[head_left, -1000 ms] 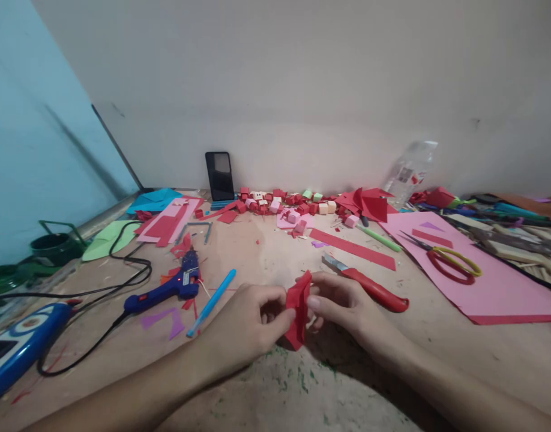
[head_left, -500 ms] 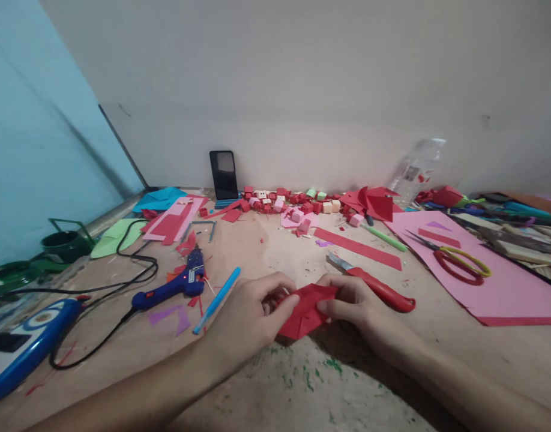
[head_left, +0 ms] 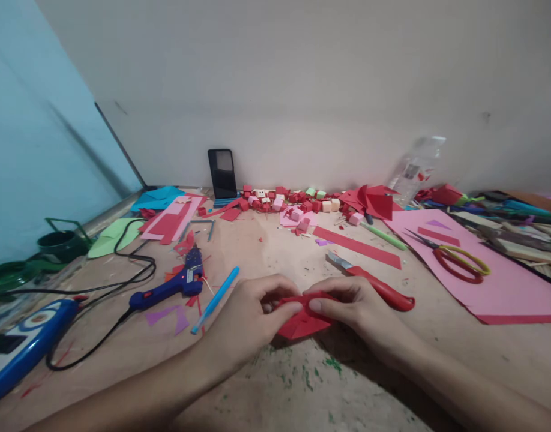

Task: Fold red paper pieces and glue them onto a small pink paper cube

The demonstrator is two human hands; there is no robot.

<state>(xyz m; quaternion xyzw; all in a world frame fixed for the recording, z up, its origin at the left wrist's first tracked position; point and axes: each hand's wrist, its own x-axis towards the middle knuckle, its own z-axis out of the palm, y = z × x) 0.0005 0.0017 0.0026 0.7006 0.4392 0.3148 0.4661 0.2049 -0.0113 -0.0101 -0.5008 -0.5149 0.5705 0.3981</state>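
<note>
A folded piece of red paper (head_left: pixel 306 324) is held low over the table between both hands. My left hand (head_left: pixel 261 312) is closed on its left side, thumb on top and fingers behind. On the upper right part, my right hand (head_left: pixel 350 303) pinches the paper, its thumb tip close to the left thumb. The fingers behind the paper are partly hidden. Just beyond my right hand lies a utility knife (head_left: pixel 383 289) with a red handle. To the left of my left hand is a blue pen (head_left: pixel 216 300).
A blue hot glue gun (head_left: pixel 176 285) with a black cord lies left. Scissors (head_left: pixel 460 258) rest on pink paper (head_left: pixel 523 294) at right. Along the wall are a phone (head_left: pixel 222 174), small paper cubes (head_left: pixel 302 207) and a plastic bottle (head_left: pixel 417 171). A red strip (head_left: pixel 356 247) lies mid-table.
My right thumb and fingers have shifted left along the red paper, bringing the two thumbs close together. The paper's upper edge now looks lower and more folded over.
</note>
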